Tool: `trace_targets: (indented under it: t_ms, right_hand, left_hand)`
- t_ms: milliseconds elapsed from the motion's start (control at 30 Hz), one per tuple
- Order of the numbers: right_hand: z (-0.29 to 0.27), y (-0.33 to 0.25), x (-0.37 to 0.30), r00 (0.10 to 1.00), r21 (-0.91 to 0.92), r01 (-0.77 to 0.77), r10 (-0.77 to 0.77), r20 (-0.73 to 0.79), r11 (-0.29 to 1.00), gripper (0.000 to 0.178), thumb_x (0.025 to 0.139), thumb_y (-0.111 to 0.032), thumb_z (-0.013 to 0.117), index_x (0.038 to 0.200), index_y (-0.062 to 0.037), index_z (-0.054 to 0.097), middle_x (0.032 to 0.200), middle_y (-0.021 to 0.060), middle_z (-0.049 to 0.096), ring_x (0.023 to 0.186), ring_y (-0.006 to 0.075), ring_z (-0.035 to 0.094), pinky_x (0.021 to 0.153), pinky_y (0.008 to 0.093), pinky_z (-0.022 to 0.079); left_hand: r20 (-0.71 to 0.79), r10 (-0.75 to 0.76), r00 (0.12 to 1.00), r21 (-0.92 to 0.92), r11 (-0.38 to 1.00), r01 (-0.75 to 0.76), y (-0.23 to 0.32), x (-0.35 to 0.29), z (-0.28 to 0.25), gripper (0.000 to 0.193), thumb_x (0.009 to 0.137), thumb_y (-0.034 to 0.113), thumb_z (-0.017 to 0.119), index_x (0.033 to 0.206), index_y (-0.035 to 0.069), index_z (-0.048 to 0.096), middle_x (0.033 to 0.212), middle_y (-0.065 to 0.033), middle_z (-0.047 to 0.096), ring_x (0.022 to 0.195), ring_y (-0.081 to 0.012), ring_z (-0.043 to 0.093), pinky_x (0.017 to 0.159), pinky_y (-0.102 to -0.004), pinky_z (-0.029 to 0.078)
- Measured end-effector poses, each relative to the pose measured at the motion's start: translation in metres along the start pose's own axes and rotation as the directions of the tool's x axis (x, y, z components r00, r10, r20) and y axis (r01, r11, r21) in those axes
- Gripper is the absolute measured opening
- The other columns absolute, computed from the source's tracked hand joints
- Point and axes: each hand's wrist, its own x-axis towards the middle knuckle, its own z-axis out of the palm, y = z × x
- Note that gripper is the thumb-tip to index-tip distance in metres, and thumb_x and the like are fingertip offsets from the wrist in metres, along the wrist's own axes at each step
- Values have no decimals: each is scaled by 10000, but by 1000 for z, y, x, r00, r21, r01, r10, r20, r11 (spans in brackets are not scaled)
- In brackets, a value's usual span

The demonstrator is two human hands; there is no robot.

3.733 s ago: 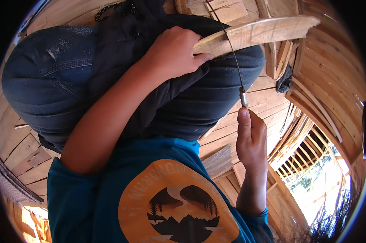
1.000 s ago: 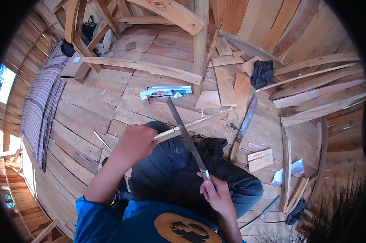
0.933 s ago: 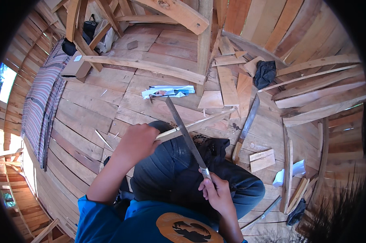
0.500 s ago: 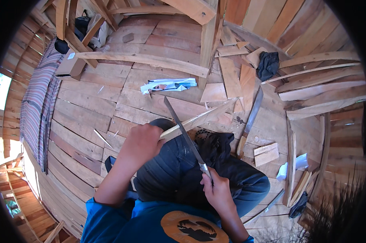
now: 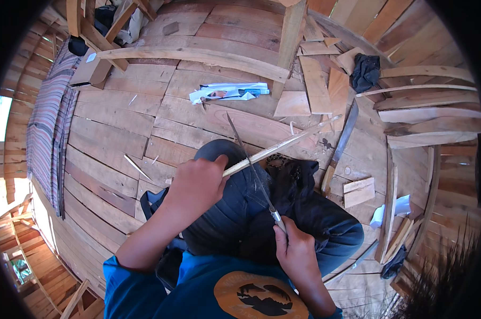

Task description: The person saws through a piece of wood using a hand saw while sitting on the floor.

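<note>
My left hand (image 5: pixel 199 181) is closed around the near end of a pale wooden strip (image 5: pixel 288 143), which slants up to the right above my dark-trousered knee. In my right hand (image 5: pixel 296 245) is a long knife (image 5: pixel 258 183) with a thin dark blade and a metal collar; my fingers hide most of its handle. The blade points up and to the left and crosses the strip a short way beyond my left fist, seemingly against it. Right of the strip, a machete (image 5: pixel 346 133) with a wooden handle lies on the floor.
A white and blue wrapper (image 5: pixel 229 92) lies on the plank floor ahead. Board offcuts (image 5: pixel 316 85) and a dark crumpled cloth (image 5: pixel 366 73) are at the far right. A small wood block (image 5: pixel 359 192) sits beside my knee. Striped fabric (image 5: pixel 51 122) and a cardboard box (image 5: pixel 90 72) stand left.
The strip has turned in my left hand and shows a narrower face. My right hand and the knife have shifted slightly right and down, and the whole view has moved a little.
</note>
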Motion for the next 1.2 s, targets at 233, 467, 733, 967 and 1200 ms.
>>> trace_targets:
  t_ms: [233, 467, 733, 967, 1200]
  right_hand:
    - [9, 5, 23, 1000, -75, 3, -3, -9, 997, 151, 961, -153, 603, 905, -16, 573, 637, 193, 609, 559, 378, 637, 481, 428, 501]
    - [8, 4, -2, 999, -103, 30, -28, 14, 994, 126, 953, -134, 608, 953, -12, 579, 634, 165, 610, 547, 336, 650, 482, 407, 502]
    - [34, 6, 33, 1000, -117, 26, -27, -3, 993, 135, 967, -134, 585, 940, -7, 549, 625, 178, 604, 547, 350, 648, 484, 427, 509]
    - [26, 6, 20, 999, -115, 43, -46, -28, 992, 152, 972, -147, 580, 911, -16, 532, 624, 184, 600, 554, 366, 644, 478, 437, 506]
    - [21, 19, 27, 999, -147, 50, -53, -14, 988, 140, 960, -117, 593, 886, -9, 543, 606, 205, 585, 569, 393, 636, 474, 447, 485]
  left_hand:
    - [-36, 48, 998, 3, 999, -48, 6, 0, 7, 173, 827, 126, 669, 956, 37, 597, 649, -167, 627, 647, -351, 667, 596, -431, 540]
    - [29, 19, 999, 5, 1000, -20, 3, -2, 2, 171, 838, 173, 706, 887, 44, 604, 631, -163, 613, 632, -347, 657, 598, -427, 535]
    - [-91, 44, 995, -108, 993, -54, -4, 1, 19, 187, 822, 190, 723, 871, 20, 664, 678, -197, 640, 649, -373, 654, 637, -434, 542]
    - [-51, -95, 994, -151, 985, 86, -5, 4, 20, 227, 811, 187, 730, 946, 8, 691, 715, -223, 651, 709, -397, 659, 691, -456, 544]
    - [-96, -3, 995, -127, 992, -9, 1, 3, 19, 201, 804, 156, 729, 932, 5, 694, 769, -234, 662, 762, -404, 662, 714, -453, 535]
